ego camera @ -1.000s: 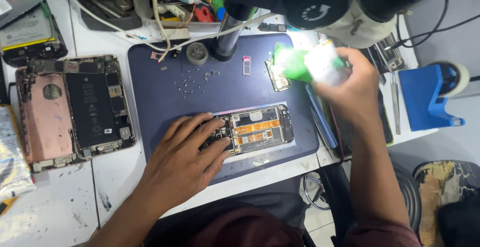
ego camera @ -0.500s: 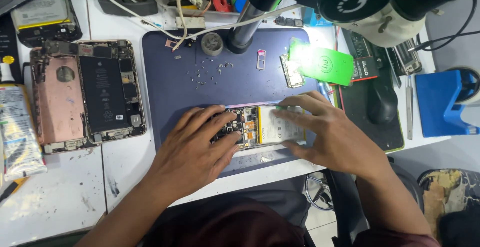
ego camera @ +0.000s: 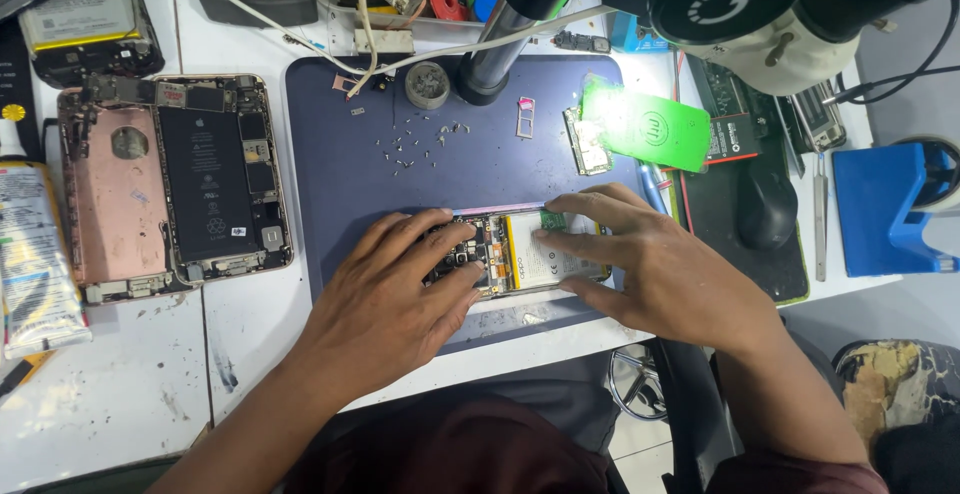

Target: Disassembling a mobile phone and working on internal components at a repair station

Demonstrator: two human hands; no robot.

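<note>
On the dark blue mat [ego camera: 340,154], you are pinning the opened phone [ego camera: 515,254] with both hands: left hand [ego camera: 390,299] pressing its left end, right hand [ego camera: 660,274] its right, long axis lying left-right.

A white, scuffed table [ego camera: 120,394] carries a dark blue mat [ego camera: 340,154] at its middle. Left of the mat lies an opened pink phone [ego camera: 170,189], with a tube [ego camera: 30,254] beside it at the edge. A grey tray [ego camera: 330,14] of tools sits at the back. Right of the mat lie a black pad [ego camera: 720,244], tweezers [ego camera: 820,214] and a blue holder [ego camera: 885,209].
</note>
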